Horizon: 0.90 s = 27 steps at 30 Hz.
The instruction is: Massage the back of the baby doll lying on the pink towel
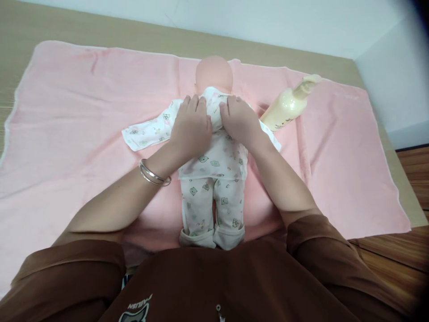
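Note:
A baby doll (pixel 214 76) lies on its back on a pink towel (pixel 77 116), its bald head at the far side and its feet toward me. It wears a white printed top (pixel 214 161) and matching trousers (pixel 211 210), with one long sleeve or flap of cloth (pixel 144 133) spread out to the left. My left hand (pixel 191 127) presses on the chest of the top, fingers curled into the cloth. My right hand (pixel 238 121) lies beside it, also on the bunched fabric. A metal bangle (pixel 154 173) circles my left wrist.
A cream lotion pump bottle (pixel 288 105) lies on the towel to the right of the doll, its nozzle pointing to the far right. The towel covers a beige table (pixel 100 29) backed by a white wall (pixel 234 22). A wooden floor (pixel 402 250) shows beyond the right edge.

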### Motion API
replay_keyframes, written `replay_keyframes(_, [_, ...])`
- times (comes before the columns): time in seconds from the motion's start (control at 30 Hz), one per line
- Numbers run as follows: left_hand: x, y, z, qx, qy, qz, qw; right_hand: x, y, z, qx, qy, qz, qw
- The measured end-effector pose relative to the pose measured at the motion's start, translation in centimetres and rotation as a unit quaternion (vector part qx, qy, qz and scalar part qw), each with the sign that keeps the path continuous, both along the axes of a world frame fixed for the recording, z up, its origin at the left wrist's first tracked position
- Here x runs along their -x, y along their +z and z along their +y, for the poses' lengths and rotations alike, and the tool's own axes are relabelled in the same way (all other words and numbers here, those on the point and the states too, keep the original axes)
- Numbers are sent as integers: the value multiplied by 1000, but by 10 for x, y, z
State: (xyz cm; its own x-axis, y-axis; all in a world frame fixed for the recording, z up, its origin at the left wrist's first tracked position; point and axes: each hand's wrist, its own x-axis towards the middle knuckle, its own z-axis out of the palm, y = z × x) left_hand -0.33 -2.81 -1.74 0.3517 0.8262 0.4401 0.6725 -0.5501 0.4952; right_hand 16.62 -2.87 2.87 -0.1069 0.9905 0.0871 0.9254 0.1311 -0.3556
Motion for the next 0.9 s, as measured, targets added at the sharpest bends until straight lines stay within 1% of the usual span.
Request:
replay_keyframes(0.1, [1, 8, -2, 4, -20, 24, 1000, -5, 2, 6, 24, -15, -5, 1000])
replay_keyframes(0.2, [4, 14, 10, 16, -12, 32, 999, -5, 4, -2, 40, -2, -33, 999])
replay_keyframes(0.27, [5, 17, 20, 36, 3, 12, 999, -2, 6, -13, 43, 19, -55, 997])
replay_keyframes(0.33, [5, 18, 27, 62, 22, -13, 998, 4, 8, -25, 26, 33, -69, 997])
replay_keyframes(0.4, [4, 16, 31, 80, 29, -25, 996, 11, 10, -36, 9, 32, -74, 997])
replay_keyframes(0.5, [1, 10, 31, 76, 44, -43, 995, 21, 9, -45, 2, 11, -74, 997])
replay_keyframes(0.6, [-3, 3, 29, 79, 64, -51, 994, 24, 8, -41, -9, -3, -72, 997])
replay_keyframes(0.73, [-4, -3, 27, 100, 80, -46, 991, 17, 6, -24, -23, -18, -74, 997])
replay_keyframes(0.9, [-4, -9, 29, 112, 95, -40, 988, 8, 7, -7, 8, -43, -51, 998])
